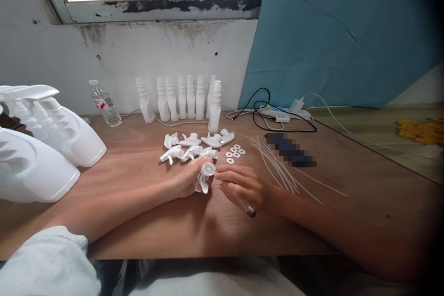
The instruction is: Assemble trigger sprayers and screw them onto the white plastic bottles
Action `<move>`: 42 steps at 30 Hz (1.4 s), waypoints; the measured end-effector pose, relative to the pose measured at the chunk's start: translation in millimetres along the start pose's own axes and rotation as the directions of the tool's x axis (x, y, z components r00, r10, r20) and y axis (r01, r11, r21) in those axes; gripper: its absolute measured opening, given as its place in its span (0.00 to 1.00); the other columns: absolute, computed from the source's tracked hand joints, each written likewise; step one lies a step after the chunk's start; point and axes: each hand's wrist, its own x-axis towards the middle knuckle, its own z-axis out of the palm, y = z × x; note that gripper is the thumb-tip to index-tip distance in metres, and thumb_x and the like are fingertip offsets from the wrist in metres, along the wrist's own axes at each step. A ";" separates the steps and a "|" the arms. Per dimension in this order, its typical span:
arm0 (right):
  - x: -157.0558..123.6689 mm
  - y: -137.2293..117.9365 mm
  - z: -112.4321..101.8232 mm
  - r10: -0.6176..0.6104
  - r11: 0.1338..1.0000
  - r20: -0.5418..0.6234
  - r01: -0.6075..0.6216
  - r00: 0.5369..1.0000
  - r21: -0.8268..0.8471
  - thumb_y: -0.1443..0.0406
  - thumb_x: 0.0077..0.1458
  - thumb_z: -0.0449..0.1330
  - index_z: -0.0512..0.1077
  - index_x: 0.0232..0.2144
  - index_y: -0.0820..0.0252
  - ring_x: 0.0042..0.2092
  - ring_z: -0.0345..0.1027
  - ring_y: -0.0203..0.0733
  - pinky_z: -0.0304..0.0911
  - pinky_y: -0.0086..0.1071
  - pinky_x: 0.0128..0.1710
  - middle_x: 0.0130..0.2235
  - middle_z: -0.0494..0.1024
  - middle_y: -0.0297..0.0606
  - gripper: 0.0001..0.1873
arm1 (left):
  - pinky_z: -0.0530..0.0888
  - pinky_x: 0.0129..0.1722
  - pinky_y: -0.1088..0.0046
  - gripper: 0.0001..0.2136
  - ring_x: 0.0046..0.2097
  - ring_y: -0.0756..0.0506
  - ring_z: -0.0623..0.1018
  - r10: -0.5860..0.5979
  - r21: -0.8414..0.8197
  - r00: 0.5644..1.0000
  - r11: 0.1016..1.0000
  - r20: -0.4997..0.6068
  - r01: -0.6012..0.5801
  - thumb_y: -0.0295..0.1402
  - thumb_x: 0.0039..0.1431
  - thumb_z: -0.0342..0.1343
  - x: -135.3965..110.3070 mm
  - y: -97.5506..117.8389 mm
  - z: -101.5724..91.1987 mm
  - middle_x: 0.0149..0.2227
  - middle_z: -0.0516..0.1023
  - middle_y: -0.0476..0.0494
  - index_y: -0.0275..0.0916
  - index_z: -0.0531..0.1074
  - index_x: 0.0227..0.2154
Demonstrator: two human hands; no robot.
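Note:
My left hand [189, 179] is closed around a white trigger spray head [208, 171], its round collar opening turned toward me. A slim pen-like tool [245, 207] with a clear handle and dark end is gripped in my right hand [241, 186]. Its thin tip reaches the collar's opening; whether it touches inside cannot be made out. Just beyond my hands lie several more white spray heads [192, 151]. Several white ring washers [236, 154] are grouped to their right. Long thin white tubes [277, 166] spread across the table beyond my right hand.
Several slim white bottles [190, 97] stand along the wall, beside a tilted clear water bottle [106, 106]. Large white bottles [34, 166] occupy the left side. A power strip [284, 112], black cable [263, 122] and pixelated dark object [289, 149] are at the right on the table [145, 236].

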 end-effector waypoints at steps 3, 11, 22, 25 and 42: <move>1.7 -1.2 0.7 0.072 0.995 -0.005 -0.072 0.997 0.067 0.75 0.58 0.58 0.66 0.35 0.59 0.43 0.75 0.45 0.74 0.37 0.38 0.37 0.78 0.45 0.07 | 0.55 0.11 0.82 0.14 0.16 0.54 0.65 0.010 0.018 1.000 1.000 0.006 -0.010 0.42 0.51 0.60 -0.5 -0.1 0.1 0.18 0.64 0.55 0.39 0.62 0.27; 2.6 -4.8 -1.7 0.543 0.746 -0.089 -0.431 0.835 0.508 0.74 0.60 0.56 0.66 0.36 0.57 0.38 0.75 0.38 0.72 0.34 0.37 0.36 0.78 0.37 0.08 | 0.54 0.10 0.82 0.13 0.14 0.53 0.61 -0.012 0.125 0.997 0.992 0.079 0.002 0.43 0.54 0.55 -1.1 0.1 -2.7 0.15 0.63 0.54 0.40 0.60 0.28; -1.8 -4.9 0.3 0.503 0.715 -0.096 -0.351 0.859 0.605 0.74 0.61 0.54 0.65 0.37 0.57 0.40 0.75 0.39 0.72 0.36 0.38 0.39 0.78 0.39 0.07 | 0.53 0.08 0.81 0.13 0.13 0.53 0.61 -0.057 0.104 0.986 0.994 0.157 0.041 0.43 0.54 0.55 0.5 -1.3 -8.0 0.16 0.64 0.54 0.40 0.61 0.28; 1.9 -3.6 -4.2 0.520 0.707 -0.054 -0.394 0.852 0.588 0.73 0.61 0.55 0.65 0.36 0.57 0.40 0.75 0.39 0.71 0.36 0.38 0.39 0.77 0.40 0.06 | 0.54 0.10 0.82 0.13 0.13 0.53 0.61 -0.045 0.101 0.988 0.994 0.145 0.031 0.44 0.54 0.55 0.0 -0.7 -7.3 0.15 0.64 0.54 0.40 0.61 0.28; 5.4 -8.1 -5.4 0.559 0.662 -0.055 -0.405 0.828 0.631 0.71 0.63 0.54 0.63 0.36 0.56 0.38 0.74 0.38 0.71 0.36 0.37 0.37 0.77 0.39 0.05 | 0.51 0.07 0.80 0.13 0.11 0.53 0.61 -0.042 0.122 0.989 0.992 0.139 0.024 0.44 0.55 0.54 -1.0 -1.2 -6.1 0.16 0.66 0.53 0.40 0.61 0.28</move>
